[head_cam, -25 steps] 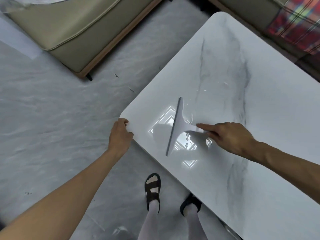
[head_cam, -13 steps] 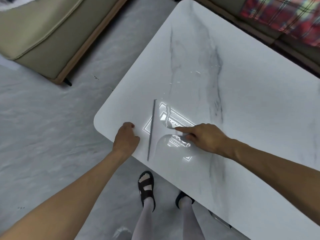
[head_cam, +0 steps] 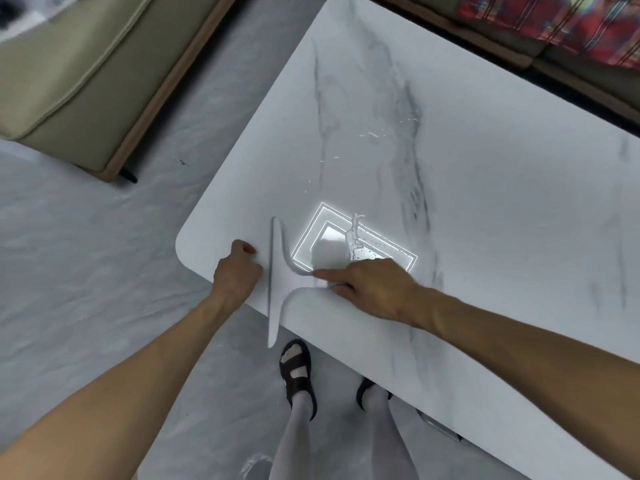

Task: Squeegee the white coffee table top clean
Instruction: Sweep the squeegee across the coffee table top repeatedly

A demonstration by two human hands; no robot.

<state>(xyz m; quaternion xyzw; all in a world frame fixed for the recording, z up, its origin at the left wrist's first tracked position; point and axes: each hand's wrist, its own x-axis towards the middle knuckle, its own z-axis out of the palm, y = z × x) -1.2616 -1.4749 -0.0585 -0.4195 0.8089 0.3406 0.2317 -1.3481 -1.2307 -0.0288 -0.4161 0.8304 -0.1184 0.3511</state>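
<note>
Head view: looks down on a white marbled desk [head_cam: 485, 202] set slantwise, with one rounded corner at the left.
Far left: a beige couch [head_cam: 69, 81] with a wooden base stands on the grey floor [head_cam: 86, 254], apart from the desk.
Left hand [head_cam: 235, 271]: at the desk's near edge, just beside the rounded corner. The thumb lies on top and the fingers curl under the edge, gripping it.
Squeegee [head_cam: 277, 289]: white and T-shaped, on the desk just right of the left hand. Whether the two touch cannot be told.
Blade [head_cam: 271, 258]: runs away from the person. Its far end is over the desk and its near end sticks out past the near edge, above the floor.
Handle [head_cam: 308, 280]: leads right from the blade's middle into the right hand.
Right hand [head_cam: 370, 285]: rests on the desk and holds the handle, index finger straight along its top, the other fingers curled round it.
Light patch [head_cam: 325, 244]: a bright reflection of nested squares on the desk, between blade and right hand.
Water [head_cam: 355, 237]: a thin streak with small beads crosses the patch just beyond the right hand. Scattered drops [head_cam: 370, 135] lie farther up the desk.
Sandals [head_cam: 298, 375]: dark, worn over pale socks, on the floor below the near edge.
Far right: a red plaid cloth [head_cam: 554, 26] lies beyond the desk's far edge.
</note>
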